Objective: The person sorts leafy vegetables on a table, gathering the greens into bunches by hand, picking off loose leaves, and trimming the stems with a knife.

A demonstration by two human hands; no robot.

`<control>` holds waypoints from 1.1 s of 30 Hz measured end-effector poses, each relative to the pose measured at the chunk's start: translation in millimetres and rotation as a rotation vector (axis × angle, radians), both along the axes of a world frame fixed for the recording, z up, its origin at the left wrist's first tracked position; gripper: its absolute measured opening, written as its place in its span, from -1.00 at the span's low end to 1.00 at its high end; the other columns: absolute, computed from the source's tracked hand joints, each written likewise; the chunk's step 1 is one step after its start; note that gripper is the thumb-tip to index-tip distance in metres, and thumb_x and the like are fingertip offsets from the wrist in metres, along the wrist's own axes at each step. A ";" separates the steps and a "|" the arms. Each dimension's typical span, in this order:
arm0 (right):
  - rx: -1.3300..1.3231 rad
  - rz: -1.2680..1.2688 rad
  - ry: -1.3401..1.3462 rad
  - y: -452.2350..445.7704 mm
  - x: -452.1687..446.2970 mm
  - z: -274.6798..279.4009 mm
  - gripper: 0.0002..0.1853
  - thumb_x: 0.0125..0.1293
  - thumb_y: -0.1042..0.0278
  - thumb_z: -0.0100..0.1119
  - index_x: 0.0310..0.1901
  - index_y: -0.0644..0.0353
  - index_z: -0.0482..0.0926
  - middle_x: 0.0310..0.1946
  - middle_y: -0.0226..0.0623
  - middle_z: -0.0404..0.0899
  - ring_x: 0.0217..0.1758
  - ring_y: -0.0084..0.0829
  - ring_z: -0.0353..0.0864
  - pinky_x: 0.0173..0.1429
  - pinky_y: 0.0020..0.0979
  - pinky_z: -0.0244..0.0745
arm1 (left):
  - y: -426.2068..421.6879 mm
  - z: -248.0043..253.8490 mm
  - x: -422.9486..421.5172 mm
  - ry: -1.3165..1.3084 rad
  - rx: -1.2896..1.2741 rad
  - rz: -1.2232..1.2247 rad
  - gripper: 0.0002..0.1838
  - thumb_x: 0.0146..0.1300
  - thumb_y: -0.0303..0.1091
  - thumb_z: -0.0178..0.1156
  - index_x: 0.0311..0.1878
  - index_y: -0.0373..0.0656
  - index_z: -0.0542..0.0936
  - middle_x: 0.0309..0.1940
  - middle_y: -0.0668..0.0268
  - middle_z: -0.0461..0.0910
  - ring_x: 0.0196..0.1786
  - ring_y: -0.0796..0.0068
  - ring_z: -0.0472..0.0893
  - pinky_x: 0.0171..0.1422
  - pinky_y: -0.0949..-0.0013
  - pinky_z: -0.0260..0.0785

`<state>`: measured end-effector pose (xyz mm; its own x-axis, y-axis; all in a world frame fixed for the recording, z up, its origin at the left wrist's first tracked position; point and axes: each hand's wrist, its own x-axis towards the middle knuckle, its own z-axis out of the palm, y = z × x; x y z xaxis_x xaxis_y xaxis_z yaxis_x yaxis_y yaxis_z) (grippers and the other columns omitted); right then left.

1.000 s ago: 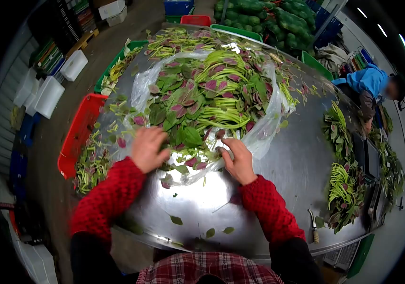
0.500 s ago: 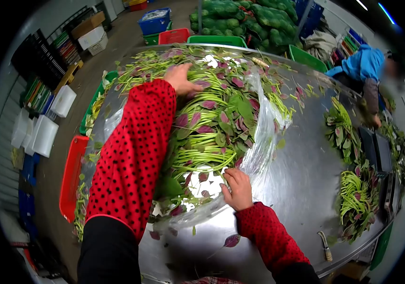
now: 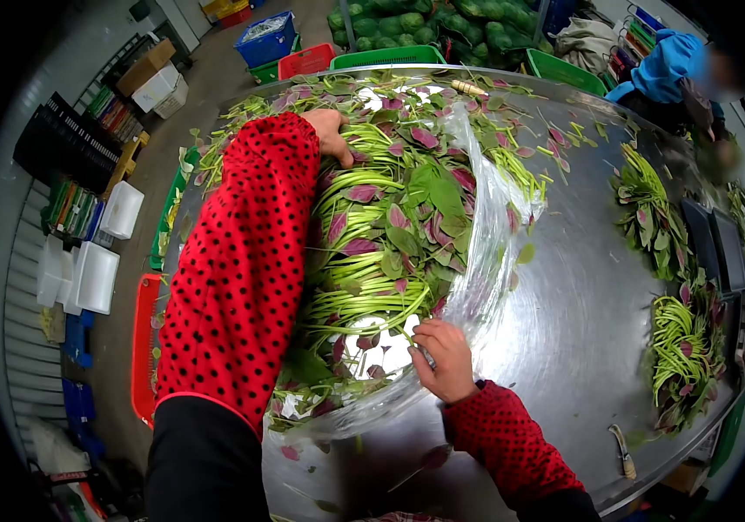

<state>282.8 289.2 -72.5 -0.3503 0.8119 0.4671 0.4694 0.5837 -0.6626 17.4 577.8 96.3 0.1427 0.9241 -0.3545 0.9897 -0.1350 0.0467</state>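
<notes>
Red-sleeved, reached with the left hand (image 3: 327, 137) to the far left part of the leafy heap (image 3: 390, 235), edged by clear plastic (image 3: 481, 252) on the counter (image 3: 577, 270); could not tell whether gripping or resting. Held the right hand (image 3: 444, 358) half-curled at the heap's near right edge; could not tell its grip either. Judged as partway: saw aligned stems (image 3: 364, 297) within the heap and bunches (image 3: 679, 344) well to its right, but loose stems (image 3: 522, 181) left beside it. Could read no brand, label or writing.
</notes>
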 end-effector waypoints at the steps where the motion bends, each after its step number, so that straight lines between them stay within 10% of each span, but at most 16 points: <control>1: -0.003 -0.006 0.003 -1.1 0.8 -0.1 -0.83 0.05 0.49 0.29 -0.28 0.23 0.56 -0.17 -0.26 0.58 0.02 -0.16 0.54 0.09 -0.20 0.37 | 3.0 -13.1 -8.1 0.003 -0.001 -0.001 -0.09 -0.34 -0.01 0.46 0.21 -0.20 0.51 0.20 0.04 0.48 0.24 0.07 0.47 0.32 0.20 0.31; 3: 0.000 -0.003 0.005 -1.1 2.5 -0.5 -0.82 0.06 0.49 0.29 -0.27 0.23 0.56 -0.16 -0.27 0.57 0.03 -0.18 0.53 0.09 -0.20 0.37 | 3.1 -36.3 -19.1 -0.092 0.416 -0.213 -0.11 -0.33 -0.10 0.46 0.22 -0.21 0.50 0.12 0.02 0.55 0.17 0.16 0.53 0.29 0.27 0.34; 5: 0.004 -0.001 0.011 0.1 2.5 -2.3 -0.82 0.06 0.49 0.28 -0.27 0.23 0.55 -0.15 -0.28 0.57 0.05 -0.20 0.52 0.09 -0.21 0.37 | -3.1 -25.0 -15.5 -0.362 0.098 -0.008 -0.21 -0.36 -0.26 0.49 0.12 -0.17 0.56 -0.06 0.10 0.66 0.07 0.23 0.60 0.20 0.31 0.37; 11: 0.010 0.000 0.051 -1.6 1.5 -2.2 -0.86 0.05 0.52 0.27 -0.31 0.22 0.55 -0.20 -0.28 0.58 0.02 -0.20 0.54 0.07 -0.22 0.38 | -28.9 35.8 18.8 -0.055 0.367 -0.172 -0.44 -0.36 -0.23 0.40 -0.13 -0.17 0.63 -0.32 0.02 0.64 -0.15 0.00 0.61 -0.06 0.07 0.44; 25: -0.009 -0.106 0.189 -3.1 -9.0 26.7 -0.64 0.07 0.41 0.39 -0.09 0.31 0.55 -0.12 -0.12 0.59 0.00 -0.15 0.57 0.05 -0.23 0.47 | -71.0 95.5 31.2 -0.233 0.428 -0.001 -0.45 -0.37 -0.33 0.41 -0.16 -0.34 0.63 -0.31 0.02 0.66 -0.20 0.13 0.65 -0.03 0.25 0.45; 31: -1.196 0.214 1.411 98.6 -60.5 134.0 -0.25 0.25 -0.27 0.17 0.23 0.22 0.34 -0.01 -0.21 0.55 0.07 -0.33 0.55 0.22 -0.24 0.43 | -125.0 76.6 54.1 -0.307 0.364 0.074 -0.43 -0.40 -0.16 0.47 -0.22 -0.25 0.64 -0.36 0.01 0.66 -0.26 0.12 0.66 -0.08 0.21 0.48; 33: -1.048 0.256 1.546 118.3 -73.5 139.2 -0.28 0.21 -0.32 0.17 0.18 0.13 0.41 -0.03 -0.29 0.57 0.07 -0.34 0.55 0.21 -0.21 0.42 | -171.1 52.1 71.8 -0.264 0.447 0.056 -0.51 -0.37 -0.11 0.48 -0.37 -0.23 0.58 -0.42 0.03 0.64 -0.29 0.01 0.65 -0.16 0.11 0.49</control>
